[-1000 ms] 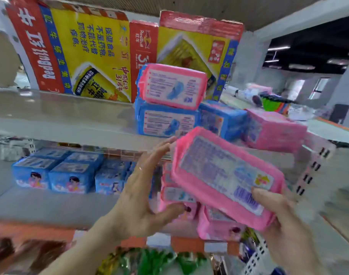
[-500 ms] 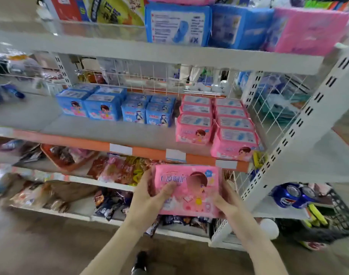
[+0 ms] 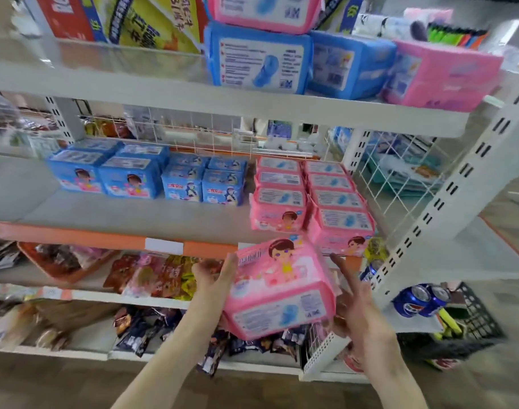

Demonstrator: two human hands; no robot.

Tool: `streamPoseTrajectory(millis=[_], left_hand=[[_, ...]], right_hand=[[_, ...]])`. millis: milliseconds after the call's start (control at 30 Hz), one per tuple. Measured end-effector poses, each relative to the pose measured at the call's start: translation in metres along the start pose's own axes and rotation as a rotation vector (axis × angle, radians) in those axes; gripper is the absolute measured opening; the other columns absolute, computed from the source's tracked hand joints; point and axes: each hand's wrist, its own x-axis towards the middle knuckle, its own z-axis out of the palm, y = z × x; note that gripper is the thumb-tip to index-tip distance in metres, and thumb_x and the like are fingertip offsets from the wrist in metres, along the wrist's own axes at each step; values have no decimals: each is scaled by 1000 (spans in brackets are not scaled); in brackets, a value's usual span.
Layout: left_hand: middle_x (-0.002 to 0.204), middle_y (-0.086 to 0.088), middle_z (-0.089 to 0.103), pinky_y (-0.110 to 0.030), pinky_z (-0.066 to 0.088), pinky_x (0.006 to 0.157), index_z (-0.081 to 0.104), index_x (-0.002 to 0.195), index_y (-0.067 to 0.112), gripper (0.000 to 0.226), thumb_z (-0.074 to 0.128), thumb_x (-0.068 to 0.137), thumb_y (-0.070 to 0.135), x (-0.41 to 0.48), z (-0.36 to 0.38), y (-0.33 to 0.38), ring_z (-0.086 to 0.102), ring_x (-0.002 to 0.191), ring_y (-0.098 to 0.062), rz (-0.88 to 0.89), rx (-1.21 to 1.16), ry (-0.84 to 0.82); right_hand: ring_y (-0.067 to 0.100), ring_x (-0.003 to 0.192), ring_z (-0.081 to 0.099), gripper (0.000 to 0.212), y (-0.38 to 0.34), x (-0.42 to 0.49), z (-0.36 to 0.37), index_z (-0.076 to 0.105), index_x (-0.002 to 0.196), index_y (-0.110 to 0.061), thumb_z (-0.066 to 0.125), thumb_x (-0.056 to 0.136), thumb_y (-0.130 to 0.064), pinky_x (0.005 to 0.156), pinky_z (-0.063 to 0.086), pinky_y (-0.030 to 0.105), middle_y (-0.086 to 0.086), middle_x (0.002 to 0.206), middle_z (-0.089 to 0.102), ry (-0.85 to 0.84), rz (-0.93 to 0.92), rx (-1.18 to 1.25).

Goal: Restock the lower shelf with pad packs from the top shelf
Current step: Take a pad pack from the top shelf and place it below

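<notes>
A pink pad pack (image 3: 278,287) with a cartoon child on it hangs tilted just in front of the lower shelf (image 3: 134,214). My left hand (image 3: 220,278) holds its left side. My right hand (image 3: 352,302) lies against its right side and lower corner, fingers straight and spread. Two rows of matching pink packs (image 3: 281,208) stand on the lower shelf directly behind it. On the top shelf (image 3: 134,87) are a blue pack (image 3: 258,57) with a pink one (image 3: 264,10) on it, another blue pack (image 3: 349,63) and a pink pack (image 3: 441,75).
Blue pad packs (image 3: 128,178) fill the lower shelf's left and middle. Snack bags (image 3: 152,276) lie on the shelves underneath. A white wire grid (image 3: 399,178) and a slotted upright (image 3: 447,202) close the shelf's right end. Blue cans (image 3: 417,299) sit beside a black basket (image 3: 473,320).
The pack came down from the top shelf to the lower shelf's front edge. In the last half second it rose slightly and tilted, and my right fingers spread off its face.
</notes>
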Motion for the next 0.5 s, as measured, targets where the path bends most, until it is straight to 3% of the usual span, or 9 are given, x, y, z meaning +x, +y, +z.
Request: streamPoseTrajectory(millis=[33, 67, 100, 133, 167, 200, 300, 400, 500], left_hand=[[112, -9, 63, -22, 38, 55, 48, 114, 6, 54, 46, 95, 57, 1, -11, 1, 50, 77, 0, -7, -90, -41], [95, 13, 55, -19, 42, 52, 51, 118, 8, 44, 36, 104, 47, 6, -18, -4, 52, 86, 2, -46, -187, -70], [120, -17, 67, -21, 47, 53, 53, 124, 2, 47, 34, 107, 41, 12, -24, -9, 58, 93, -8, -126, -293, -108], [132, -41, 42, -26, 51, 57, 54, 123, 3, 41, 36, 107, 36, 19, -29, -10, 56, 106, -23, -181, -384, -100], [109, -27, 66, -31, 53, 60, 58, 116, 8, 29, 40, 106, 27, 24, -35, -10, 68, 86, -34, -201, -436, -137], [103, -23, 67, -35, 55, 60, 61, 111, 12, 20, 44, 102, 14, 33, -41, -9, 60, 71, -27, -212, -457, -163], [105, -8, 74, -35, 61, 63, 62, 119, 17, 51, 50, 83, -18, 44, -68, -13, 73, 85, -29, -49, -394, -314], [118, -6, 71, -41, 60, 82, 59, 129, 29, 71, 64, 78, -20, 62, -83, -15, 70, 103, -31, 96, -245, -399], [127, 2, 63, -26, 57, 84, 57, 116, 50, 76, 79, 74, -9, 81, -94, -11, 66, 103, -13, 193, 37, -290]], right_hand=[[19, 73, 63, 39, 3, 3, 1, 59, 117, -44, 42, 93, -69, 62, 45, 27, 1, 92, 75, -20, 48, -12], [16, 61, 57, 27, 4, 6, 5, 62, 109, -38, 42, 100, -55, 54, 45, 23, -1, 75, 70, -31, 79, -29], [14, 54, 49, 26, 6, 10, 9, 63, 107, -32, 47, 99, -50, 50, 41, 19, -4, 65, 64, -70, 40, -43], [14, 54, 42, 33, 3, 15, 17, 66, 109, -26, 55, 92, -53, 50, 35, 18, -4, 63, 57, -99, -26, -42], [16, 56, 38, 48, 0, 24, 27, 66, 110, -22, 65, 81, -60, 52, 28, 20, 0, 65, 53, -103, -67, -12], [18, 58, 35, 65, -1, 29, 34, 66, 109, -17, 74, 67, -67, 52, 23, 24, 3, 67, 51, -87, -69, 19], [15, 51, 31, 87, 3, 46, 48, 63, 100, -11, 85, 43, -73, 48, 20, 25, 8, 63, 46, -71, -63, 33], [23, 57, 41, 48, 6, 60, 63, 72, 101, -24, 81, 59, -46, 53, 33, 22, 8, 70, 53, -46, -96, -51], [27, 85, 65, 26, 2, 66, 75, 74, 104, -25, 74, 78, -20, 76, 55, 34, 5, 93, 73, 3, -136, -165]])
